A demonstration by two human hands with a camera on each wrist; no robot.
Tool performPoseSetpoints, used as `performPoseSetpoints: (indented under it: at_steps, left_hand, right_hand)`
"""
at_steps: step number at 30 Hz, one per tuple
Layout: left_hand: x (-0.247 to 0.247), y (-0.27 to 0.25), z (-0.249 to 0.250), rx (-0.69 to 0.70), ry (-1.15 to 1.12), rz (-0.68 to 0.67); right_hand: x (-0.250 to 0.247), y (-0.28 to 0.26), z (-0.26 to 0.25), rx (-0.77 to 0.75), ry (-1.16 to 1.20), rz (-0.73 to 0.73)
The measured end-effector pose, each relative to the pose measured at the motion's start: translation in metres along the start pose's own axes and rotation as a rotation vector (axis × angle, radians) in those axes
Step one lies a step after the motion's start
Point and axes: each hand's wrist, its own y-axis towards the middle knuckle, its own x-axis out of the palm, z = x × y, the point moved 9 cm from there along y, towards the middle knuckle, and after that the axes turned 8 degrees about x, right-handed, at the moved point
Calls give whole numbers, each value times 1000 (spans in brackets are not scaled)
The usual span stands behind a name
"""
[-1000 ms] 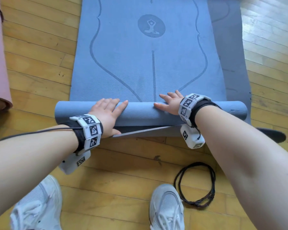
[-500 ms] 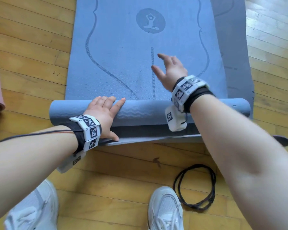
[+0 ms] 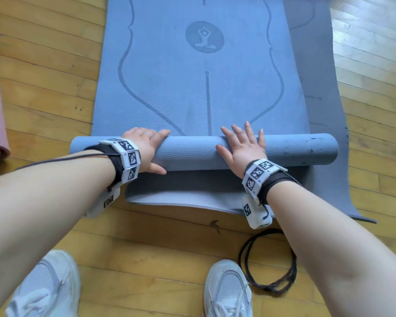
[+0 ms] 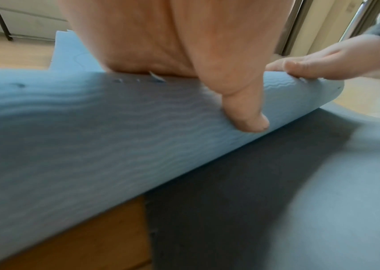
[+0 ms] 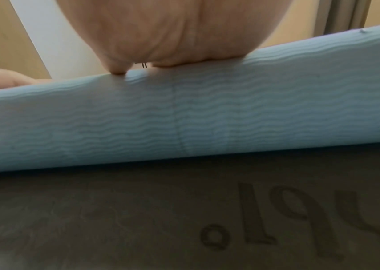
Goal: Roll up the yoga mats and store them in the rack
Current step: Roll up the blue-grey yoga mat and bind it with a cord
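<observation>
Hands (image 3: 146,147) press mat (image 3: 192,154) (half-rolled)

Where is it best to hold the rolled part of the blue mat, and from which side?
Probably from above on the near side, palms spread along the blue roll, as the left hand and right hand press now: it is a long, soft cylinder lying crosswise.

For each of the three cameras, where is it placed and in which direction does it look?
Head: faces down at the blue mat roll; both hands, forearms, shoes show.
Left wrist: looks along the left hand at the roll; the right hand shows far off.
Right wrist: under the right palm, facing the roll.
Shared: all three show the roll.
</observation>
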Motion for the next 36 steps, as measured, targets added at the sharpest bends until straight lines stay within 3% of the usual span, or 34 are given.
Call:
performPoseSetpoints:
  at_steps: [7,12,21,28,36]
  left_hand:
    - [-2,-33,9,-144,-70,201]
    - [24,-33,2,-94,36,74]
    - [19,-15,-10,-121,168,25]
    - [-5,-7,-15,-27,295,35]
    - [-7,2,-20,-31,177,-41]
  right_hand:
    - [4,8,2,13,-13,-58]
    - [1,16,0,25,-19,-93]
    - [-7,12,3,25,-48,-94]
    - [-13,12,8,25,-29,-88]
    - [-10,25,3,40,-33,-167]
